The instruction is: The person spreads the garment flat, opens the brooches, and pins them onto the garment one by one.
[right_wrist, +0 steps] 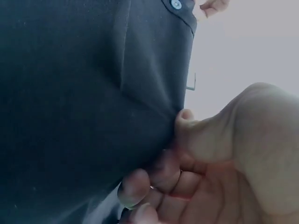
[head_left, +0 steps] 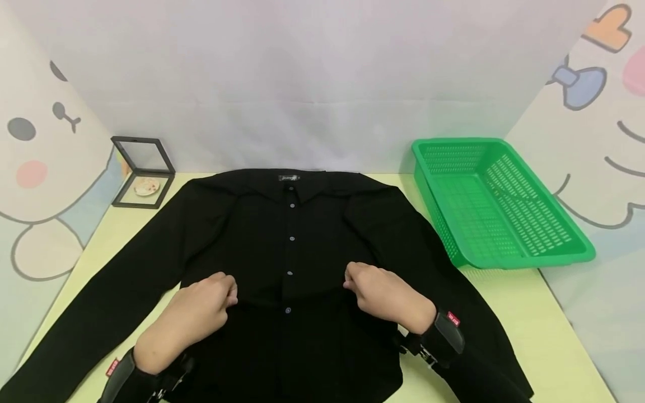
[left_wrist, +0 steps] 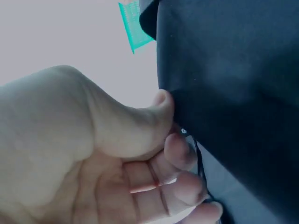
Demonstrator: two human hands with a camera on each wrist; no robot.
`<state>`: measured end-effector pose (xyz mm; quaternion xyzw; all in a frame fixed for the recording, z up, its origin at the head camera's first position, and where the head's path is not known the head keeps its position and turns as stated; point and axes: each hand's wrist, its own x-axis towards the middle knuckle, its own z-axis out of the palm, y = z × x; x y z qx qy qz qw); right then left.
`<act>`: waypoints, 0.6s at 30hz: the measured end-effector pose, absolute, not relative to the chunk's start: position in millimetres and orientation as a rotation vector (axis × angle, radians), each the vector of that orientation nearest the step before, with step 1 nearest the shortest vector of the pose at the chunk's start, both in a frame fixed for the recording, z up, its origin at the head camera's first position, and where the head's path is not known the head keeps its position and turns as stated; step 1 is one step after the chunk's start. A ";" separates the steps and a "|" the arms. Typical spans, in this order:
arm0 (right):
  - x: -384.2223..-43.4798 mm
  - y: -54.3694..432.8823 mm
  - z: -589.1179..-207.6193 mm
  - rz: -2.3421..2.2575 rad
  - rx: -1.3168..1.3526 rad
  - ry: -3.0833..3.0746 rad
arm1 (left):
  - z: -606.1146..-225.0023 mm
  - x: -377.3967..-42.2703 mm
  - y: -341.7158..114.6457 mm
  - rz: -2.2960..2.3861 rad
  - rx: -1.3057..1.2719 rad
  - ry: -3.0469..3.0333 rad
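A black button-up shirt lies spread front up, collar at the far side and sleeves out to both sides. Over the left of its front, my left hand pinches the fabric; the left wrist view shows the cloth between thumb and index finger. On the other side of the button row, my right hand pinches the fabric too. In the right wrist view the cloth draws into creases toward that thumb. A small button shows near the top there.
On the right stands a green perforated basket, close beside the shirt's shoulder and sleeve. A dark frame-like box stands open at the back left, with a small patterned round piece in it. Cartoon-printed walls flank the pale yellow table.
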<state>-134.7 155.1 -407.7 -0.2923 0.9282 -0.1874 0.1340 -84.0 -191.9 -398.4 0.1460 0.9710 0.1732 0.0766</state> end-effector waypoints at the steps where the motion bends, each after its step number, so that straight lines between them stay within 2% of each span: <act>1: -135.4 155.2 -408.1 -0.558 -0.834 2.684 | -398.7 -84.4 -191.7 0.526 0.437 2.902; 12: -118.3 165.4 -429.4 -0.492 -0.880 2.629 | -417.0 -73.2 -201.4 0.488 0.244 2.608; 18: -107.6 179.7 -425.3 -0.488 -0.644 2.744 | -415.4 -75.6 -226.0 0.421 0.064 2.602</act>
